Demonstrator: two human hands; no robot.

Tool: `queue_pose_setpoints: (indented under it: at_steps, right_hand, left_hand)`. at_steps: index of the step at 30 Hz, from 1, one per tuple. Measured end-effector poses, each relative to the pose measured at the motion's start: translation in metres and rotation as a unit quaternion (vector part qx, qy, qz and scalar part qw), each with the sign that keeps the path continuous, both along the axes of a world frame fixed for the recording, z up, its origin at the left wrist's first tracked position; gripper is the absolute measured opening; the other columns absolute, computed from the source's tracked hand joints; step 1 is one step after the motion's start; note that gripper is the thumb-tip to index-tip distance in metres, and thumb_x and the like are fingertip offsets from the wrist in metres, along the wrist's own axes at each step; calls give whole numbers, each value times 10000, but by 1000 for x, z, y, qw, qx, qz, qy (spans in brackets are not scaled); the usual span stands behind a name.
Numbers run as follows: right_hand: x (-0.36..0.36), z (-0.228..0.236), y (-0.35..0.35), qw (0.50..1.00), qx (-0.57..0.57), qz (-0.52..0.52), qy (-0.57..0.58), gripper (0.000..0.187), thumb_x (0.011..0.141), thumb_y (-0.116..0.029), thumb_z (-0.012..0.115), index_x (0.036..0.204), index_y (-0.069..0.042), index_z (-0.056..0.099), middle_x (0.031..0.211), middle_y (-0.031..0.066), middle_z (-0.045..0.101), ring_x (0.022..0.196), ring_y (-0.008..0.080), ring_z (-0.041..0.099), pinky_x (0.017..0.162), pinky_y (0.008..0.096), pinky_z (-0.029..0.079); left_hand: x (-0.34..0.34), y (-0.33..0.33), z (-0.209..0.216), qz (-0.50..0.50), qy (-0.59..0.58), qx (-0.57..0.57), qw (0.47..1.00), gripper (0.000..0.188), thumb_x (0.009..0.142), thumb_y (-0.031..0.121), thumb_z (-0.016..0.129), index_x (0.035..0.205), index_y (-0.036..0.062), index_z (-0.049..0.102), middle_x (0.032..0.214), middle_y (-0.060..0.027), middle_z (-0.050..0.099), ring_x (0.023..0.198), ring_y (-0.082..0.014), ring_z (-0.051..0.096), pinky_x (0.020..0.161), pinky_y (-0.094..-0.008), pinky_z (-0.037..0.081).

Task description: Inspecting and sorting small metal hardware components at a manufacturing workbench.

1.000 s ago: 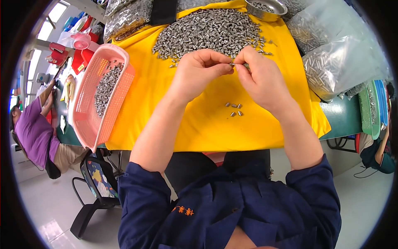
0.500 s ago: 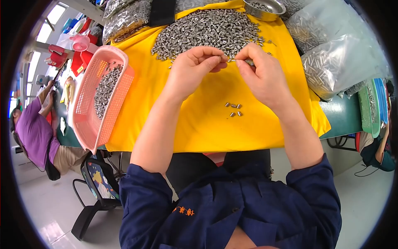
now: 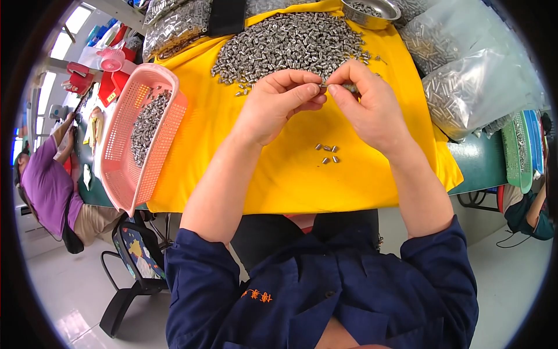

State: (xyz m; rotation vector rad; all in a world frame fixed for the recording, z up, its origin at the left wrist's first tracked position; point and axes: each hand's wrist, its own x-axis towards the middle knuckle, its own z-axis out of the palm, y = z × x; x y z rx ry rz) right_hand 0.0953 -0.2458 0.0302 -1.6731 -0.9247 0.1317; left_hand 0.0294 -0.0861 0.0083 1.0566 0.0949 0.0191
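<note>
My left hand (image 3: 282, 104) and my right hand (image 3: 372, 107) meet fingertip to fingertip above the yellow cloth (image 3: 279, 186). Thumb and forefinger of the left are pinched on a small metal piece, mostly hidden by the fingers. My right hand pinches a thin pin-like tool, its dull greenish rear part (image 3: 350, 88) showing under the forefinger. The tool's tip meets the left fingertips. Just beyond the hands spreads a large pile of small metal cylinders (image 3: 290, 43). Several loose cylinders (image 3: 326, 149) lie on the cloth nearer to me.
At left stands a pink plastic basket (image 3: 122, 168) partly filled with metal cylinders. A steel bowl (image 3: 372, 20) sits at the far right of the cloth. Clear bags of metal parts (image 3: 465, 93) crowd the right side. A person in purple (image 3: 52, 180) works at far left.
My left hand has shifted slightly nearer to me and to the right, closing the small gap to the right fingertips. The right hand has hardly moved.
</note>
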Motion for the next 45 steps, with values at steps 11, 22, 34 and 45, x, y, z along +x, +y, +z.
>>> queue_pose_setpoints:
  at_steps: [11, 22, 34, 45]
  right_hand:
    - [-5, 3, 1, 993, -77, -32, -83, 40, 785, -56, 490, 803, -25, 472, 697, 141, 548, 629, 303, 538, 554, 357, 417]
    - [32, -8, -6, 988, 61, -81, 113, 102, 801, -113, 547, 834, -16, 541, 714, 10, 564, 627, 60, 473, 553, 221, 397]
    - [36, -6, -8, 987, 128, -72, 70, 110, 782, -121, 550, 817, -18, 536, 707, 57, 581, 627, 122, 526, 570, 256, 419]
    - [29, -9, 0, 988, 121, -91, 36, 83, 762, -80, 539, 808, -14, 522, 711, 104, 592, 634, 204, 565, 593, 303, 440]
  left_hand:
    - [2, -9, 6, 67, -3, 160, 985, 119, 788, 12, 592, 898, -33, 599, 838, -77, 626, 756, -137, 608, 711, -231, 496]
    - [-16, -17, 1, -28, -24, 570, 821, 115, 759, 9, 562, 860, 12, 617, 776, -43, 626, 685, -105, 582, 662, -211, 457]
    - [14, -25, 29, 27, -7, 714, 699, 168, 758, 184, 571, 857, 69, 642, 811, -117, 627, 748, -251, 604, 672, -332, 475]
    - [42, -21, 8, 51, 54, 769, 635, 160, 708, 227, 585, 756, 89, 648, 705, -107, 626, 663, -265, 608, 622, -359, 481]
